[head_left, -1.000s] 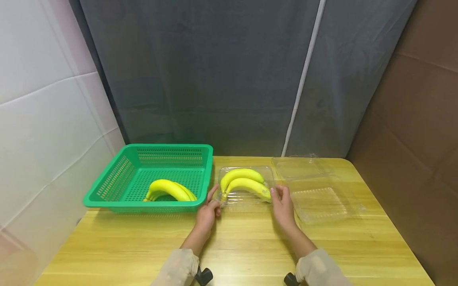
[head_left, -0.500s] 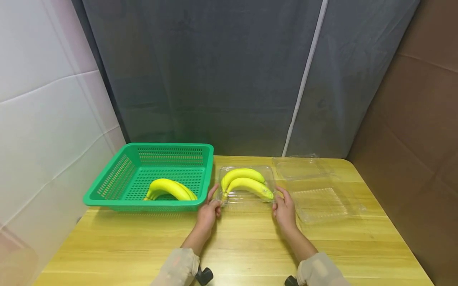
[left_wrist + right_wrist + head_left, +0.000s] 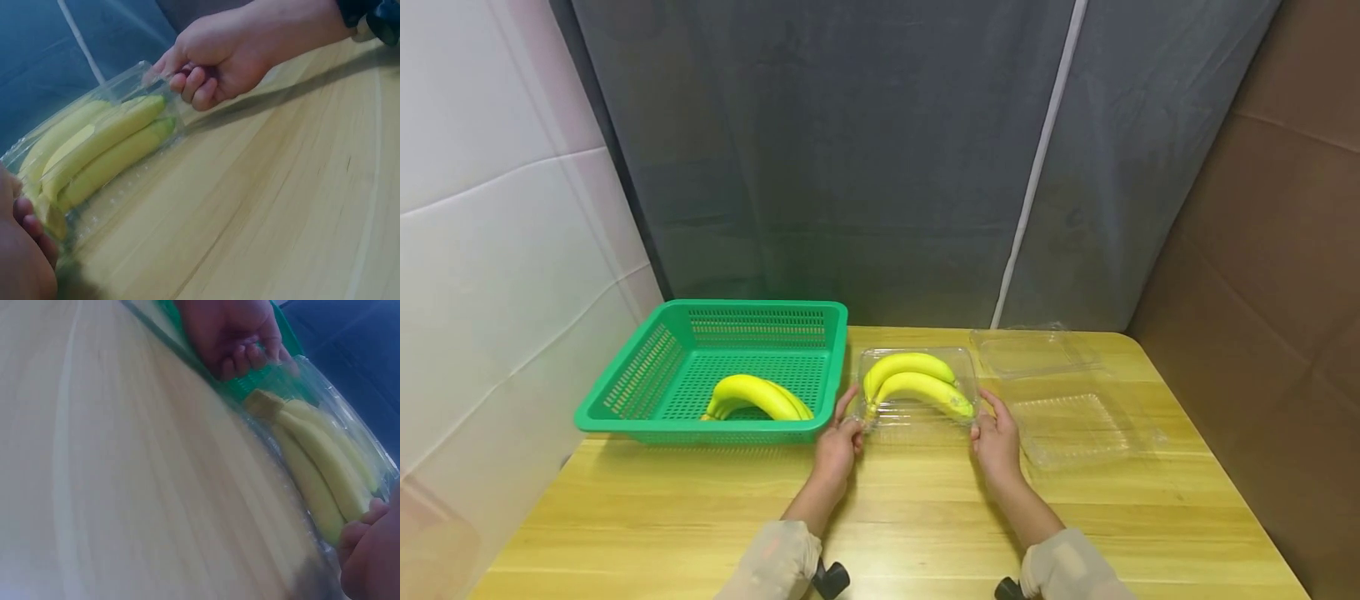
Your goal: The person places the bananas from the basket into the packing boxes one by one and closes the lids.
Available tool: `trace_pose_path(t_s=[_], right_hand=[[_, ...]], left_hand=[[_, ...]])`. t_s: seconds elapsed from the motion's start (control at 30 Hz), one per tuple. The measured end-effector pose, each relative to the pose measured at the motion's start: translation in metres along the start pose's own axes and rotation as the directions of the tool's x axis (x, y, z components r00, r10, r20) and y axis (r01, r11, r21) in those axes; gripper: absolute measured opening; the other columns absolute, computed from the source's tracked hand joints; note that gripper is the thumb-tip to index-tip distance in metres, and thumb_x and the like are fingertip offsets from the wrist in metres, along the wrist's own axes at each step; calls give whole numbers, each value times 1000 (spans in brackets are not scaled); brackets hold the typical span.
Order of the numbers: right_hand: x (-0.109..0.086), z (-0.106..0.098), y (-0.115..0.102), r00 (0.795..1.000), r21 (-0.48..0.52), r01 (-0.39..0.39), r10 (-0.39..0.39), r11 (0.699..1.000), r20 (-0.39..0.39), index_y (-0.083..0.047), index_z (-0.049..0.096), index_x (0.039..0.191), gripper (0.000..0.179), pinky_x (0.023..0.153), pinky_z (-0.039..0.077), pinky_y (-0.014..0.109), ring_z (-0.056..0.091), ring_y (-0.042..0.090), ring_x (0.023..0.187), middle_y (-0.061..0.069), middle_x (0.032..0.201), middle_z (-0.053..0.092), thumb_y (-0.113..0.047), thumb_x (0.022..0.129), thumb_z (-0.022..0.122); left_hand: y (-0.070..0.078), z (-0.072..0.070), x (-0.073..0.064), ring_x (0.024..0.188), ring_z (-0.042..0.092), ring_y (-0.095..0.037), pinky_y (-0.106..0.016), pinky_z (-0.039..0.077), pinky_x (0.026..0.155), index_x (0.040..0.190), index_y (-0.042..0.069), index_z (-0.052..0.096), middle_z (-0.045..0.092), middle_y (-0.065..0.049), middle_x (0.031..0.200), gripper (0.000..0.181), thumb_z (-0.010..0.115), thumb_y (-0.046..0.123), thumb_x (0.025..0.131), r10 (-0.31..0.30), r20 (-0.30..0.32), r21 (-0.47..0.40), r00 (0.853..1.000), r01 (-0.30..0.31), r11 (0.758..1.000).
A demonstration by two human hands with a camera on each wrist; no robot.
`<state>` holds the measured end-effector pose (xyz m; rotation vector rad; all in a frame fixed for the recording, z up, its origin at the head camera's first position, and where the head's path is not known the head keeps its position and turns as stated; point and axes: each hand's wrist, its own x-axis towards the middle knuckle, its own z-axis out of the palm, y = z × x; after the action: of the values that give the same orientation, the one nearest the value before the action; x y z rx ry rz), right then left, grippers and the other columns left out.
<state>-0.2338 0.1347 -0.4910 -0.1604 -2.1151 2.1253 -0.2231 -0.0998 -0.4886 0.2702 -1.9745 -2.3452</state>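
Observation:
A bunch of yellow bananas [image 3: 917,390] lies inside a clear plastic clamshell box [image 3: 917,423] on the table, under its transparent lid. My left hand [image 3: 835,450] pinches the box's near left corner, thumb on the front and index finger along the side. At the near right corner, my right hand [image 3: 998,446] holds the box in the same way. In the left wrist view the right hand [image 3: 219,62] shows curled lower fingers beside the bananas' green tips. The right wrist view has the left hand [image 3: 234,337] at the corner close to the brown stem.
Left of the box stands a green perforated basket [image 3: 711,427] with another bunch of bananas [image 3: 756,396] in it. To the right lies an open clear plastic box [image 3: 1075,429], its lid part [image 3: 1033,354] toward the back. A grey curtain [image 3: 850,167] hangs behind the table [image 3: 910,517].
My right hand has shifted slightly, its thumb moving from the box's right side down to the near right corner. The left hand keeps its place, and the box stays nearly still.

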Motion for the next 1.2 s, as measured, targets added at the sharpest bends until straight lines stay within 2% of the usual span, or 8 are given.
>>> trace_pose_path(t_s=[0.07, 0.27, 0.43, 0.63, 0.77, 0.87, 1.03, 1.2], right_hand=[[0, 0, -1, 1000, 20, -14, 14, 1000, -2, -8, 43, 146, 43, 42, 36, 16, 43, 5, 51, 4, 67, 49, -4, 104, 34], [2, 2, -1, 995, 99, -96, 98, 990, -21, -15, 45, 145, 41, 42, 35, 17, 43, 5, 48, 3, 67, 52, -8, 105, 35], [0, 5, -1, 993, 146, -105, 112, 984, -40, -16, 46, 144, 39, 41, 39, 17, 45, 6, 45, 3, 67, 54, -13, 106, 38], [-5, 3, -4, 993, 227, -111, 116, 967, -5, -15, 46, 143, 38, 41, 42, 18, 47, 7, 44, 4, 67, 56, -18, 106, 41], [-9, 2, -2, 993, 248, -113, 119, 962, -8, -16, 43, 145, 40, 44, 43, 17, 48, 6, 46, 3, 68, 57, -19, 105, 43], [-17, 1, -5, 993, 257, -110, 114, 960, -3, -14, 38, 149, 45, 44, 43, 16, 47, 5, 47, 3, 72, 59, -18, 104, 44], [-29, 0, -9, 998, 228, -68, 69, 971, 1, -12, 36, 149, 47, 43, 43, 17, 47, 6, 47, 6, 76, 60, -18, 104, 46], [-37, -1, -16, 999, 141, 38, -39, 989, 9, -17, 42, 146, 45, 46, 43, 18, 50, 8, 52, 11, 82, 60, -14, 102, 49]], left_hand=[[-1, 4, 0, 55, 39, -3, -15, 32, 47, 143, 23, 51, 56, -5, 104, 56, 48, -1, 92, 0, -37, -17, 999, 0, 1000], [-1, 15, -1, 54, 33, -1, -14, 29, 48, 142, 19, 53, 50, -2, 90, 58, 44, -7, 90, 40, -130, -65, 991, -49, 997], [-2, 17, -2, 55, 34, -2, -14, 31, 48, 142, 18, 53, 53, -7, 91, 53, 44, -4, 94, 55, -149, -36, 987, -61, 998], [-4, 13, -5, 55, 37, -3, -15, 32, 45, 142, 21, 51, 48, -5, 78, 42, 46, 9, 102, 67, -124, 7, 990, -67, 998], [-6, 12, -8, 56, 38, -4, -15, 33, 46, 144, 19, 49, 44, 0, 73, 41, 48, 14, 103, 98, -103, 17, 990, -97, 995], [-6, 11, -12, 56, 37, -6, -17, 33, 47, 145, 19, 47, 40, 2, 70, 43, 50, 17, 103, 143, -95, 84, 985, -135, 987], [-3, 9, -22, 55, 35, -9, -20, 33, 49, 145, 15, 45, 39, 1, 69, 45, 54, 17, 101, 206, -72, 180, 976, -191, 965], [10, 10, -32, 58, 39, -10, -20, 36, 52, 145, 8, 42, 41, -1, 72, 47, 54, 11, 100, 262, 21, 167, 965, -262, 951]])
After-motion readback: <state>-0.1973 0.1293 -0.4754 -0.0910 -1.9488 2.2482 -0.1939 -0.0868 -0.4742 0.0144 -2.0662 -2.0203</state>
